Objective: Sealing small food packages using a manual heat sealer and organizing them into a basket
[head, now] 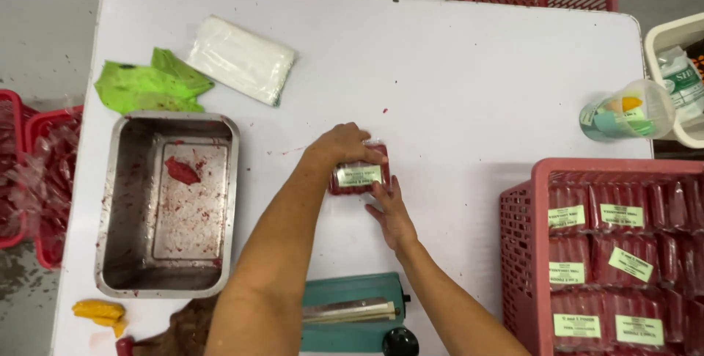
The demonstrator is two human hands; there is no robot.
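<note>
Far left, red plastic baskets with glossy bagged red goods, partly off the table's edge. Next, crumpled bright-green plastic bags and a soft, flat stack of clear white bags on the smooth white table. Below those, a rectangular stainless-steel tray, dull and scratched, smeared red inside, one red scrap lying on its floor. Bottom left, yellow lumps. At centre, the left hand, fingers curled and pressed together, cupped over the top-left edge of a small sealed packet of red meat, shiny film with a pale rectangular label on top. Packet flat on the table, sandwiched between both hands. Right hand just below and right, fingers straight and close together, fingertips touching the packet's lower right corner. Near the bottom edge, a teal heat sealer with a metal bar and black knob. Right again, a pink lattice-walled crate packed with rows of similar labelled red packets. Top right, a translucent plastic measuring cup lying on its side, beside a cream tub.
</note>
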